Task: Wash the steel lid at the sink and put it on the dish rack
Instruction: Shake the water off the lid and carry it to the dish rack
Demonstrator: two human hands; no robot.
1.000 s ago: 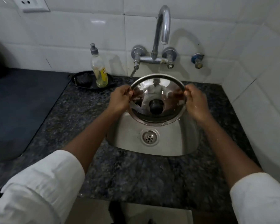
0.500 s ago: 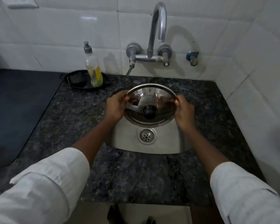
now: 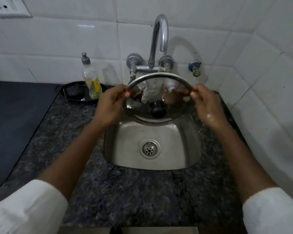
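Note:
The round steel lid (image 3: 159, 97) with a black knob hangs over the back of the small steel sink (image 3: 152, 132), just below the curved tap (image 3: 160, 34). It is tilted with its knob side toward me. My left hand (image 3: 111, 105) pinches its left rim. Its right rim is gripped by my right hand (image 3: 208, 107), which is wet. No water runs from the tap. No dish rack shows in the head view.
A dish soap bottle (image 3: 90, 80) stands on a dark tray (image 3: 74, 92) left of the tap. Speckled granite counter (image 3: 125, 191) surrounds the sink. A dark mat (image 3: 12, 119) covers the left side. White tiled walls close in behind and on the right.
Both hands have tilted the lid's far rim upward, so it stands steeper under the tap. The camera view has dipped lower over the sink.

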